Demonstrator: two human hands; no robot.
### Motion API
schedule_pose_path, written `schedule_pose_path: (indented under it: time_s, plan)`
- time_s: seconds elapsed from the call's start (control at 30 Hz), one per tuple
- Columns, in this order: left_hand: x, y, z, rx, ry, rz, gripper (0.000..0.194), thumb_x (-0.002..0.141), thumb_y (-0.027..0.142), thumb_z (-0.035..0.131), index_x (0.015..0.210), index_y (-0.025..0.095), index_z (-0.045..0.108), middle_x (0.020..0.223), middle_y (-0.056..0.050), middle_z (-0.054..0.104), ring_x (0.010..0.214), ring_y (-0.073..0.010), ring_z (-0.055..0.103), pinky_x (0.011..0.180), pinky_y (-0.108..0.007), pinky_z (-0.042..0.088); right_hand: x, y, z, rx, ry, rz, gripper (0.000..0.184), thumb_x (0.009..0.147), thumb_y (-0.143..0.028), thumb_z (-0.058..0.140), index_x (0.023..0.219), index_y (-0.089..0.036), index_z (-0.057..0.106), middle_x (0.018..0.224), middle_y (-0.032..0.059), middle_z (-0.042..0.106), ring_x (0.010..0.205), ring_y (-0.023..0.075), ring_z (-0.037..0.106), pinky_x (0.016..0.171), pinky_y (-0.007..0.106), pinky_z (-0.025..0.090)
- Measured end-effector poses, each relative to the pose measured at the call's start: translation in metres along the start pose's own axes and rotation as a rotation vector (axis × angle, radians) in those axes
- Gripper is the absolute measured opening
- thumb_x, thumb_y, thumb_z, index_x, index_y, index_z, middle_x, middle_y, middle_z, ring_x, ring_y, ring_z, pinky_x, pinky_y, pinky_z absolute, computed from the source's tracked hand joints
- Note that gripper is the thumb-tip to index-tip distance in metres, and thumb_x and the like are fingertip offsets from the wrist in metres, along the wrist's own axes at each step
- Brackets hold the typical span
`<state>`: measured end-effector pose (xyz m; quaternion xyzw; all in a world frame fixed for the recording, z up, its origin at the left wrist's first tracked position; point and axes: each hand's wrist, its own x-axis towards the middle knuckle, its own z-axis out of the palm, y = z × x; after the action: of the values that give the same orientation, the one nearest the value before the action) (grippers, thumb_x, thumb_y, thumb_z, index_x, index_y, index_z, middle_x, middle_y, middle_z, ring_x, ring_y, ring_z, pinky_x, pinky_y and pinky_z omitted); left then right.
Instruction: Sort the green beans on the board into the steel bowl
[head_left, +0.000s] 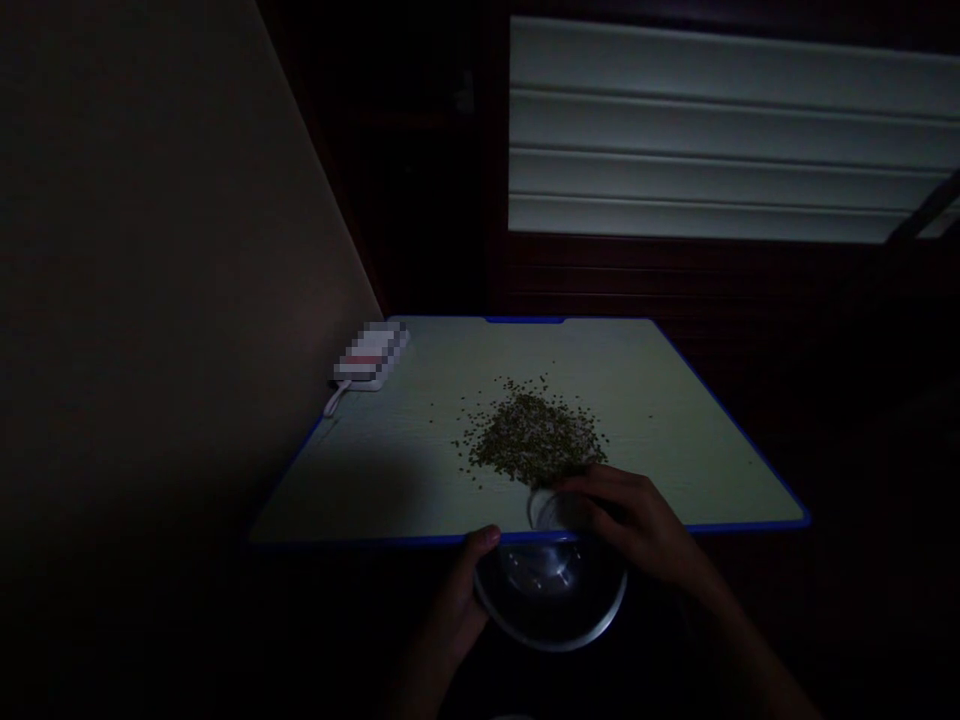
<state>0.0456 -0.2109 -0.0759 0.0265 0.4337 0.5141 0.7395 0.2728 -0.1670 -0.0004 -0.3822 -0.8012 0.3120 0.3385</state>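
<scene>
A loose heap of small greenish-brown seeds or grains (529,435) lies on a pale cutting board (675,440) with a blue rim. Beneath the board's front edge is a shiny metal bowl (551,635), tilted with its opening towards the board. My left hand (472,585) grips this bowl at its left side, thumb up on the board's edge. At the near side of the heap, my right hand (626,515) has its fingers curled around a small, clear round dish (546,508). Its fingertips reach the seeds; the dim light and the hand hide much of the dish.
A white flat box-like object (371,355) with a wrist loop rests at the board's back left corner, partly blurred out. A wall (187,220) rises along the left. Behind the board stands dark wooden furniture with pale horizontal slats (697,140). Stray grains lie around the heap.
</scene>
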Motion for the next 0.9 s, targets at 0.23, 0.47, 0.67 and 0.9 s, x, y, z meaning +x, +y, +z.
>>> schedule_pose_path:
  time_s: [0.23, 0.47, 0.67, 0.9]
  plan:
    - [0.003, -0.002, -0.005, 0.034, -0.036, 0.038, 0.022, 0.072, 0.023, 0.074, 0.092, 0.013, 0.072, 0.091, -0.010, 0.080, 0.087, -0.0278, 0.074, 0.090, -0.042, 0.053, -0.017, 0.013, -0.008, 0.008, 0.300, 0.242, 0.030, 0.093, -0.027, 0.051, 0.117, -0.023, 0.068, 0.106, 0.0073, 0.070, 0.094, 0.0227, 0.065, 0.080, 0.033, 0.051]
    - [0.003, -0.002, -0.004, 0.016, -0.024, 0.015, 0.023, 0.071, 0.025, 0.076, 0.090, 0.011, 0.072, 0.088, -0.011, 0.080, 0.094, -0.0301, 0.073, 0.095, -0.043, 0.051, -0.015, 0.012, -0.008, -0.098, 0.202, 0.145, 0.030, 0.091, -0.024, 0.053, 0.118, -0.023, 0.068, 0.093, 0.0054, 0.069, 0.081, 0.0192, 0.065, 0.070, 0.030, 0.049]
    - [0.001, -0.001, -0.001, -0.009, -0.038, -0.003, 0.029, 0.071, 0.025, 0.076, 0.096, 0.012, 0.072, 0.095, -0.014, 0.079, 0.102, -0.0329, 0.070, 0.096, -0.045, 0.051, -0.014, 0.011, -0.006, -0.099, 0.169, 0.112, 0.030, 0.092, -0.022, 0.053, 0.119, -0.024, 0.066, 0.099, 0.0054, 0.069, 0.087, 0.0193, 0.065, 0.075, 0.031, 0.050]
    - [0.004, -0.003, -0.004, 0.034, -0.016, -0.002, 0.021, 0.073, 0.025, 0.074, 0.089, 0.011, 0.073, 0.085, -0.011, 0.080, 0.091, -0.0304, 0.073, 0.092, -0.043, 0.053, -0.012, 0.004, -0.003, -0.090, 0.058, 0.067, 0.031, 0.094, -0.022, 0.054, 0.123, -0.026, 0.064, 0.099, 0.0050, 0.069, 0.089, 0.0185, 0.065, 0.077, 0.029, 0.050]
